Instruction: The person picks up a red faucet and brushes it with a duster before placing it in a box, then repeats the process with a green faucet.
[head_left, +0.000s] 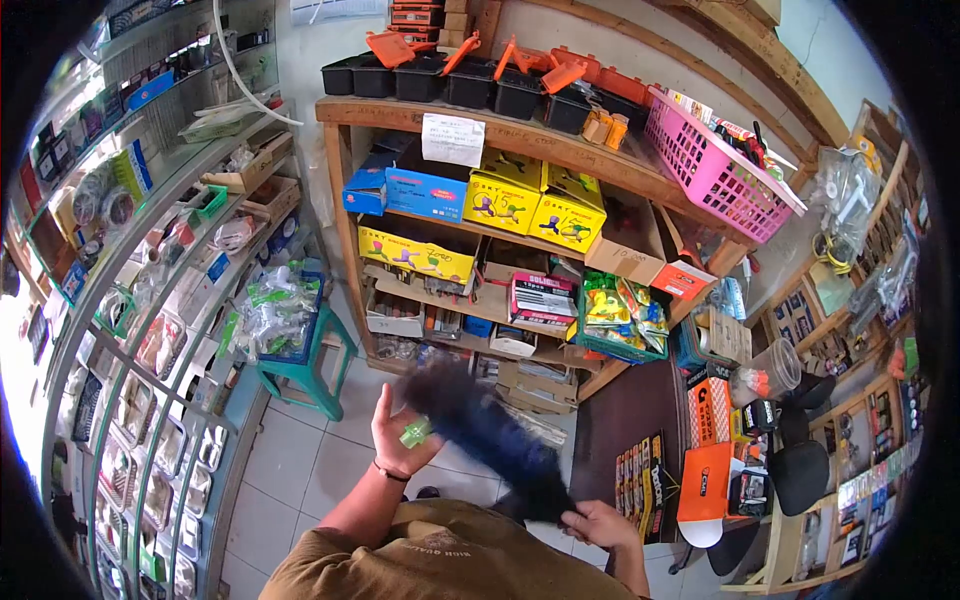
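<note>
My left hand is raised in front of me with a small bright green object held in its fingers. My right hand grips the lower end of a dark, fuzzy duster-like brush, which is blurred and slants up to the left, passing just beside my left hand. Both hands are in front of the wooden shelves, above the tiled floor.
Wooden shelves hold yellow boxes, blue boxes, black trays and a pink basket. A glass display counter curves along the left. A teal stool carries bagged goods. Cluttered racks with boxes stand on the right.
</note>
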